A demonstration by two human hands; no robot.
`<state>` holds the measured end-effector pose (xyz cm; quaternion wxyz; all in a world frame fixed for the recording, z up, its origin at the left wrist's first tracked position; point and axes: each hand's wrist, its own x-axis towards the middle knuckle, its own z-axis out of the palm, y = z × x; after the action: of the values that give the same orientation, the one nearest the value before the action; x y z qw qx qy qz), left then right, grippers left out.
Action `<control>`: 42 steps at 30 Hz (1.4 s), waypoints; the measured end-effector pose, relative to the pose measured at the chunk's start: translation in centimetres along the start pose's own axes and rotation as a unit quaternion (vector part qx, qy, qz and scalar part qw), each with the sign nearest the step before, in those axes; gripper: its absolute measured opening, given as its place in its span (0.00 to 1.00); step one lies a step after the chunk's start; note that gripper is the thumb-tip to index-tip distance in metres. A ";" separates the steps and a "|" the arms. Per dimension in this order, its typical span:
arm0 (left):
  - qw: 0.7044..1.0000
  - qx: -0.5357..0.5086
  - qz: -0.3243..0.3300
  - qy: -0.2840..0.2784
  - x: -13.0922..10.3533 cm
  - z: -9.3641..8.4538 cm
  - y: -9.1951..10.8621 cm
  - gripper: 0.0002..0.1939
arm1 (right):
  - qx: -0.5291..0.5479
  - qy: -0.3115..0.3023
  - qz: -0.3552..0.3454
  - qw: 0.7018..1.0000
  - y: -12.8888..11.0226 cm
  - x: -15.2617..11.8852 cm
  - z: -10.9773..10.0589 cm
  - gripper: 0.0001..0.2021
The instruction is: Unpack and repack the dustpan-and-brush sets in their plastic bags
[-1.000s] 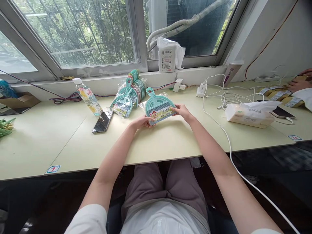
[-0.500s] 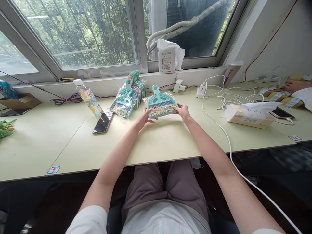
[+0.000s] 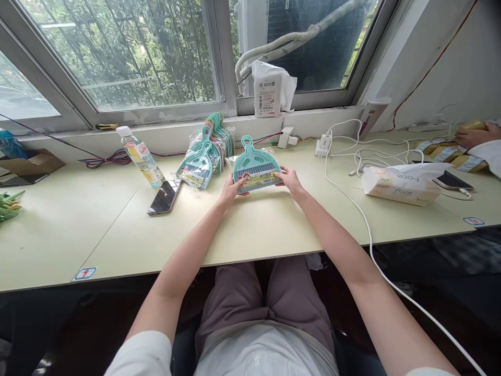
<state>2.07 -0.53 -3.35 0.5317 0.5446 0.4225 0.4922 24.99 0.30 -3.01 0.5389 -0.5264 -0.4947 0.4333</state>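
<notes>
The dustpan point(image 3: 254, 158) lies between the hands, the left hand point(image 3: 231, 191) gripping its left lower corner, thumb in front, and the right hand point(image 3: 288, 179) gripping its right edge. Clear wrap holds the dustpan and its brush point(image 3: 254, 173). The tissue pack point(image 3: 399, 189) has a tissue point(image 3: 425, 169) sticking out; a blue item point(image 3: 11, 143) is at the box point(image 3: 33, 162), whether inside I cannot tell. The dustpan's handle points away from the person, toward the window point(image 3: 152, 52), its wide edge running left to right
</notes>
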 end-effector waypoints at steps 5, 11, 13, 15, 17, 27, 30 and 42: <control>1.000 0.010 0.006 -0.001 0.0 -0.1 0.1 0.27 | -0.028 -0.012 0.007 1.000 0.1 -0.1 0.0 0.19; 1.000 0.021 0.004 -0.014 -0.1 -0.1 0.3 0.27 | -0.053 -0.040 -0.013 0.998 1.1 0.6 -0.1 0.23; 0.999 0.024 -0.005 -0.020 -0.2 -0.1 0.4 0.28 | -0.048 -0.037 -0.018 0.998 1.2 0.6 -0.1 0.22; 0.999 0.027 -0.008 -0.015 -0.2 -0.1 0.4 0.29 | -0.050 -0.036 -0.031 0.998 1.3 0.6 0.0 0.21; 0.999 0.035 -0.004 -0.004 -0.2 -0.2 0.4 0.31 | -0.065 -0.031 -0.047 0.996 1.3 0.6 0.1 0.21; 0.999 0.043 0.032 0.000 0.2 -0.5 -0.4 0.31 | -0.130 -0.009 -0.096 0.987 2.1 1.2 0.3 0.20; 0.998 0.044 0.037 -0.001 0.3 -0.5 -0.5 0.30 | -0.114 -0.010 -0.097 0.989 1.9 1.1 0.4 0.18; 0.993 -0.016 -0.016 -0.117 0.1 -1.8 1.2 0.33 | 0.015 -0.041 -0.019 0.999 0.7 0.3 0.3 0.15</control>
<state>0.24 -0.25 -2.21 0.5938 0.5830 0.3586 0.4229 24.77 0.64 -3.69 0.5342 -0.4904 -0.5196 0.4518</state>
